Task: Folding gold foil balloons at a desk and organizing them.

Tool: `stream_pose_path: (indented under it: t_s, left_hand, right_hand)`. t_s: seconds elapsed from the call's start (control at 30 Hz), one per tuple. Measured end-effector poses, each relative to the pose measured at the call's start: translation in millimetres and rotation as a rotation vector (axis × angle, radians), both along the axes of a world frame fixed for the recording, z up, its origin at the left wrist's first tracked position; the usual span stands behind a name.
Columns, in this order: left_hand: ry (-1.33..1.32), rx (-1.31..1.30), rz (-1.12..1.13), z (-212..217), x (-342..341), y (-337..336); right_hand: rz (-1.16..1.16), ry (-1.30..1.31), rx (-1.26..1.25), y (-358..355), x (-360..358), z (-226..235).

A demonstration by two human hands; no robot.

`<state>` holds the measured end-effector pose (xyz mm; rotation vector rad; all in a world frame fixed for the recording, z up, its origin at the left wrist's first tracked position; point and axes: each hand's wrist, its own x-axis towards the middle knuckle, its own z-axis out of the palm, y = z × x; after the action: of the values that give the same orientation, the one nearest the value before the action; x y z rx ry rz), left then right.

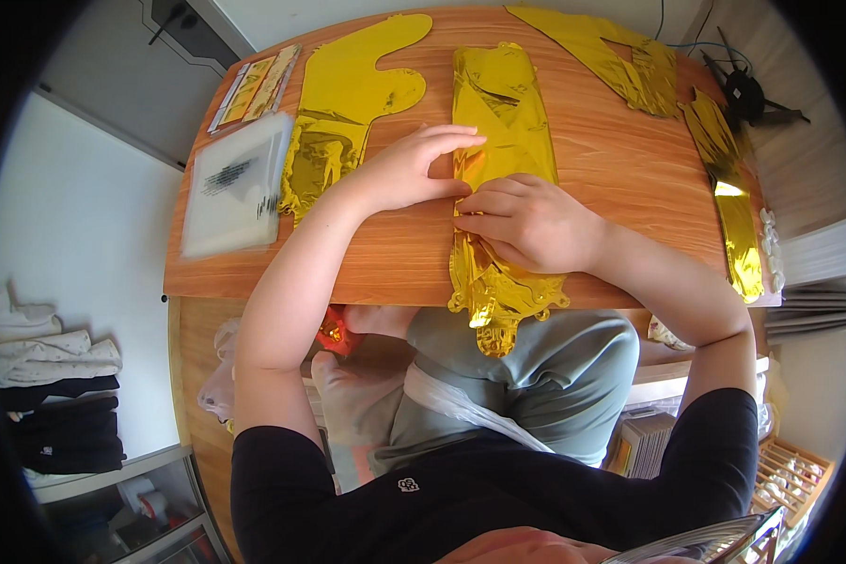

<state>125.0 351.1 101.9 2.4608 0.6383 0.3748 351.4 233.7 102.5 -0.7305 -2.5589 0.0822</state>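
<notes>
Leftmost, clear plastic packet (237,183) lies at frame's left, flat gold balloon (348,103) beside it. Left hand (406,169) open, palm pressing middle foil balloon (498,103) at frame centre. Right hand (528,223) curled, fingertips pinching foil edge. Best to smooth outward gently, keep crease straight, avoid tearing foil. More gold balloons (733,207) upper right.

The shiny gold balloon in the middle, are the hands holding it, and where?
Both hands press the gold foil balloon flat on the table: the left hand on its left edge, the right hand pinching its middle.
</notes>
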Motion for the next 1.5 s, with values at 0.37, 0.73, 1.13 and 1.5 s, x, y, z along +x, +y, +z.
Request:
stream_pose_path:
  t_s: [0.37, 0.73, 1.13, 1.5]
  left_hand:
    - [0.038, -0.008, 0.013, 2.9, 1.6, 1.0]
    - [0.058, 0.069, 0.033, 3.8, 3.2, -12.8]
    - [-0.138, -0.302, 0.127, 11.5, 20.8, 36.1]
    - [0.206, 0.180, 0.664, 39.3, 84.7, 112.9]
  right_hand:
    - [0.004, -0.063, -0.096, -2.2, 1.9, -2.3]
    - [0.052, -0.017, -0.090, -8.1, 5.0, 9.6]
    - [-0.044, 0.108, -0.112, -6.1, -1.1, -10.8]
    - [-0.028, 0.135, -0.100, -6.3, 1.9, -14.1]
